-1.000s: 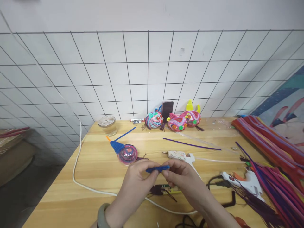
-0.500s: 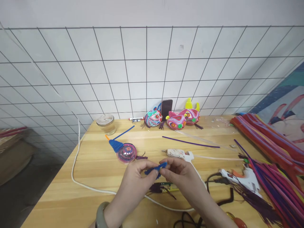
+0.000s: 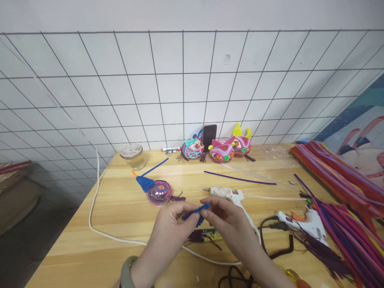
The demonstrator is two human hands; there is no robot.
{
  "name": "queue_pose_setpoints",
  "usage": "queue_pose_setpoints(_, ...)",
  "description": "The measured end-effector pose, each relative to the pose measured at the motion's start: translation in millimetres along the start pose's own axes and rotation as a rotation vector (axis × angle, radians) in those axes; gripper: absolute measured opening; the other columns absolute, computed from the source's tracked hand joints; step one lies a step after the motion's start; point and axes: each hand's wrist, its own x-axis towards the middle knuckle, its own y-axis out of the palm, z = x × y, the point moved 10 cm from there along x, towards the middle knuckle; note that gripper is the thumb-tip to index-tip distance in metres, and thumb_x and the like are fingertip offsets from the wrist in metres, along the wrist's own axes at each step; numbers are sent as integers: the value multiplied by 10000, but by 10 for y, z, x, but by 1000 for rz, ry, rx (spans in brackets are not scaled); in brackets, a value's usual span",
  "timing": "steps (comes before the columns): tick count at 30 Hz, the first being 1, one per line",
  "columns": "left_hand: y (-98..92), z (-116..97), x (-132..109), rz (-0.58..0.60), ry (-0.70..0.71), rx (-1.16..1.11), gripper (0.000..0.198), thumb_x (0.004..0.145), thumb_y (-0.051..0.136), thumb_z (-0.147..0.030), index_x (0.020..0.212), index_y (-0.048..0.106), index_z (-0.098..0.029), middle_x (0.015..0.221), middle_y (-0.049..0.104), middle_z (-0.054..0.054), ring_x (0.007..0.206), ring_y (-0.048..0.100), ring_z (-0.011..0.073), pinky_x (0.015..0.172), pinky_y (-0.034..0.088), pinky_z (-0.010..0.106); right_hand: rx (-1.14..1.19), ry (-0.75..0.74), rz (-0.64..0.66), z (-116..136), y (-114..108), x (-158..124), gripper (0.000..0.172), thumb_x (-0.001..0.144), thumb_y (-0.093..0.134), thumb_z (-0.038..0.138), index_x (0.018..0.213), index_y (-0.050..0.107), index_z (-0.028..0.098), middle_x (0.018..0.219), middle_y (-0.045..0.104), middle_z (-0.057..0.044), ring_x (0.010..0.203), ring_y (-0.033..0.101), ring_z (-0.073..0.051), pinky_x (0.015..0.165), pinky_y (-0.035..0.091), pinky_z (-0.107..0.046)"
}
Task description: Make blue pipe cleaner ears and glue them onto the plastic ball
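Note:
Between my two hands is a small folded piece of blue pipe cleaner (image 3: 200, 210), partly hidden by the fingers. My left hand (image 3: 177, 222) pinches its left part between thumb and forefinger. At its right end, the thumb and forefinger of my right hand (image 3: 229, 218) are closed on it. Ahead and left lies a round clear-domed ornament (image 3: 159, 193) with a purple tassel; a flat blue pipe-cleaner triangle (image 3: 145, 183) adjoins it. A white glue gun (image 3: 222, 192) lies just beyond my right hand. Below the hands is a dark tassel (image 3: 196, 235) beside a yellow-green tool, partly covered.
Finished colourful ornaments (image 3: 221, 151) and a phone (image 3: 209, 135) stand by the tiled wall. A lidded glass jar (image 3: 132, 156) is at back left. Pipe-cleaner bundles (image 3: 339, 228) and a second glue gun (image 3: 303, 224) lie right. A white cable (image 3: 120, 239) crosses the table.
My view has shifted slightly. Both hands stay pinched on the blue piece, which has turned a little between the fingers.

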Motion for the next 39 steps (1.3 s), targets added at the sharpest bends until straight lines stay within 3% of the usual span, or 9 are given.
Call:
queue_pose_setpoints(10, 2, 20, 1, -11, -18, -62, 95, 676, 641, -184, 713, 726, -162, 707, 712, 47, 647, 616, 172, 626, 497, 267, 89, 19, 85, 46, 79, 12, 247, 680, 688, 411, 745, 694, 173, 601, 545, 9, 534, 451, -108, 486, 364, -224)
queue_pose_setpoints(19, 89, 56, 32, 103, -70, -200, 195, 665, 696, -280, 809, 726, -153, 746, 718, 56, 663, 621, 164, 627, 488, 256, 167, 117, 59, -67, 64, 29, 285, 621, 728, 426, 726, 675, 166, 515, 510, 39, 472, 412, -89, 453, 331, -214)
queue_pose_setpoints(25, -21, 247, 57, -13, -151, -251, 171, 662, 704, -323, 723, 720, -163, 590, 682, 12, 510, 572, 119, 503, 460, 216, 215, 149, 109, -118, 130, 16, 263, 670, 696, 417, 709, 663, 158, 526, 512, 45, 452, 393, -72, 441, 311, -205)
queue_pose_setpoints(29, -104, 281, 72, -92, -175, -370, 148, 637, 730, -278, 702, 709, -147, 630, 694, 22, 563, 586, 118, 543, 465, 211, 255, 205, 140, -157, 138, 4, 272, 666, 706, 408, 758, 677, 153, 560, 546, 40, 427, 406, -57, 434, 312, -202)
queue_pose_setpoints(39, -89, 274, 65, -102, -215, -474, 128, 612, 748, -235, 671, 705, -130, 637, 701, 26, 589, 588, 105, 578, 454, 191, 221, 107, 118, -77, 137, 9, 210, 706, 685, 343, 808, 695, 159, 610, 575, 22, 485, 395, -68, 460, 309, -207)
